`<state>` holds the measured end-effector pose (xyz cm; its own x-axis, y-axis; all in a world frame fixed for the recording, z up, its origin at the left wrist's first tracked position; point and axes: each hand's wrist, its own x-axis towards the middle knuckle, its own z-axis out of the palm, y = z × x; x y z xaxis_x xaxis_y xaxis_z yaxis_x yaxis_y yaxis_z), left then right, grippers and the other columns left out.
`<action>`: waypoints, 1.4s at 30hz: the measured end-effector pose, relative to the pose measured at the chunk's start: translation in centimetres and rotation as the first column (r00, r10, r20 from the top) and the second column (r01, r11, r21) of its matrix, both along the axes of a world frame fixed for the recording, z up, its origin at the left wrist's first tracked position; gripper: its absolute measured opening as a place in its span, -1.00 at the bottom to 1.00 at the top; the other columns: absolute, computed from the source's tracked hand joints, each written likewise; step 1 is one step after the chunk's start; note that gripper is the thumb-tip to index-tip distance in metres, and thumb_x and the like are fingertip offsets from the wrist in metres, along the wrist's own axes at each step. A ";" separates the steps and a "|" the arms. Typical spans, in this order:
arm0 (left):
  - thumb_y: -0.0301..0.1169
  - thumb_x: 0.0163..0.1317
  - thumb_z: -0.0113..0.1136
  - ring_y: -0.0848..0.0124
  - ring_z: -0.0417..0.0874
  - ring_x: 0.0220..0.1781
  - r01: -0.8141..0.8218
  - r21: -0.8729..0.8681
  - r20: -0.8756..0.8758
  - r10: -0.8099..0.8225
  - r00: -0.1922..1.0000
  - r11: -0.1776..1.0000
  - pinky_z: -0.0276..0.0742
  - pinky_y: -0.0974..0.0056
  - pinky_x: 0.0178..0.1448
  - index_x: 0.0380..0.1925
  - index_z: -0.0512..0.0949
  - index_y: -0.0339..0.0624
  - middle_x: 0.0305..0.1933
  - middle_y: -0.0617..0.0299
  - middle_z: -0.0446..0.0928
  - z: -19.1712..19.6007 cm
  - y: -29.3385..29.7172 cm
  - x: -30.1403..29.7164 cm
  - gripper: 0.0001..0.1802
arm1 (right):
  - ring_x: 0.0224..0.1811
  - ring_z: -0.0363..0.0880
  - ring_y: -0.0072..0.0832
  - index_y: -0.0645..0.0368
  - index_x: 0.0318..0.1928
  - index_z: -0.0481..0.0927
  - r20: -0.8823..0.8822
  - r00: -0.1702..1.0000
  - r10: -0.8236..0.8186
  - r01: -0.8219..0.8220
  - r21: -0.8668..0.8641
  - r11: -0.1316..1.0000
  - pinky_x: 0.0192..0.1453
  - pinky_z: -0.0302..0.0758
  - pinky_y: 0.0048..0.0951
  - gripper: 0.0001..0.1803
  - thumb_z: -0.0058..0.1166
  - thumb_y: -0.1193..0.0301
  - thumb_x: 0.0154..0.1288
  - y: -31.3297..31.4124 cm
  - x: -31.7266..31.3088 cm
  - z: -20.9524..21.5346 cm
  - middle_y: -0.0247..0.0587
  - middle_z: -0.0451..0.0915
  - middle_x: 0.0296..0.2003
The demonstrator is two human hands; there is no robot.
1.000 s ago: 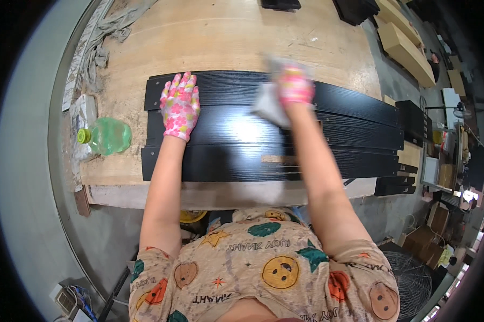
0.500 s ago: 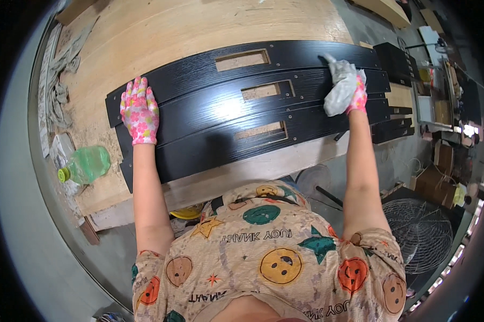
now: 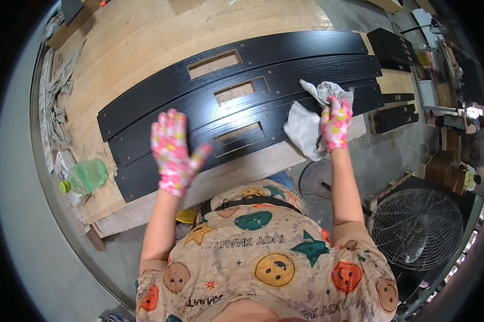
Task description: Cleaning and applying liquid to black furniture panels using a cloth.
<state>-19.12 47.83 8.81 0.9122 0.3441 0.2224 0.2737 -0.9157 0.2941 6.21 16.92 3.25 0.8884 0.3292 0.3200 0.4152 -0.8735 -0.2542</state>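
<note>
Three long black boards lie side by side on the wooden worktable: a far board, a middle board and a near board. Each has a rectangular cut-out and small screws or holes. Over the left part of the near board is my left hand, in a pink flowered glove, fingers apart and holding nothing; whether it touches the surface is unclear. My right hand, gloved alike, grips a crumpled grey-white cloth at the right part of the near board. One end of the cloth hangs past the front edge.
A green plastic bottle lies on its side at the table's left. Grey rags are bunched along the left edge. More black pieces stand off to the right. A round wire fan guard is at the lower right.
My left hand has lifted off the boards' left end and moved right and nearer. My right hand has drawn the cloth toward me and slightly left, from the middle board to the near one.
</note>
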 end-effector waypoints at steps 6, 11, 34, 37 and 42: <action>0.30 0.00 0.17 -0.06 0.04 0.47 -0.155 0.180 -0.171 0.187 0.967 0.971 -0.15 -0.13 0.49 0.32 0.25 -0.14 0.45 -0.10 0.07 -2.3 0.8 1.0 0.00 | 0.06 0.45 0.03 0.19 -0.15 0.56 -0.162 0.822 0.546 -0.528 0.142 0.837 0.23 0.33 -0.03 -0.74 0.12 0.50 0.08 9.9 -9.1 2.1 0.04 0.56 -0.13; 0.29 0.04 0.13 -0.03 -0.02 0.50 -0.173 0.180 -0.225 0.212 0.951 0.968 -0.21 -0.10 0.51 0.36 0.20 -0.11 0.48 -0.05 0.03 -2.1 0.9 0.8 0.00 | -0.19 0.58 -0.08 0.23 -0.25 0.57 -0.143 0.951 0.274 -0.237 0.227 0.944 -0.05 0.50 -0.18 -0.86 0.00 0.58 0.16 4.3 0.1 5.1 -0.03 0.61 -0.24; 0.03 0.13 0.26 0.07 0.35 0.33 -0.231 -0.101 0.165 0.245 0.955 0.968 0.08 0.03 0.45 0.18 0.44 -0.16 0.24 -0.01 0.42 -3.6 3.3 -2.4 -0.30 | -0.09 0.52 -0.04 0.19 -0.05 0.57 -0.059 0.994 0.088 -0.091 -0.048 0.995 0.00 0.43 -0.16 -0.69 0.13 0.30 0.25 -1.1 7.2 -0.3 0.04 0.58 -0.18; -0.37 0.02 0.43 0.22 0.57 0.03 -0.449 -0.574 0.484 0.725 0.490 0.685 0.40 0.18 0.23 0.00 0.51 -0.34 -0.02 -0.01 0.56 -2.3 5.5 -10.0 -0.47 | 0.00 0.57 -0.40 0.23 0.12 0.50 -0.647 0.662 0.379 0.218 0.650 0.728 0.11 0.45 -0.42 -0.61 0.06 0.35 0.33 3.1 4.9 4.6 -0.16 0.58 -0.01; -0.33 -0.21 0.60 0.18 0.42 0.20 -0.642 -0.561 0.557 0.812 0.175 0.523 0.37 0.15 0.26 0.28 0.16 -0.45 0.20 -0.14 0.35 -3.2 15.8 -19.9 0.07 | 0.30 0.35 -0.26 0.25 0.33 0.25 -0.475 0.049 0.879 0.507 0.770 0.387 0.42 0.22 -0.20 -0.43 -0.13 0.20 0.42 15.5 -2.8 8.4 -0.06 0.33 0.29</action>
<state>-39.04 63.67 5.56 -0.2273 0.8629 0.4514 0.4159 -0.3332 0.8462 3.39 32.46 11.68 0.4860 0.8191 -0.3049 -0.6415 0.0974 -0.7609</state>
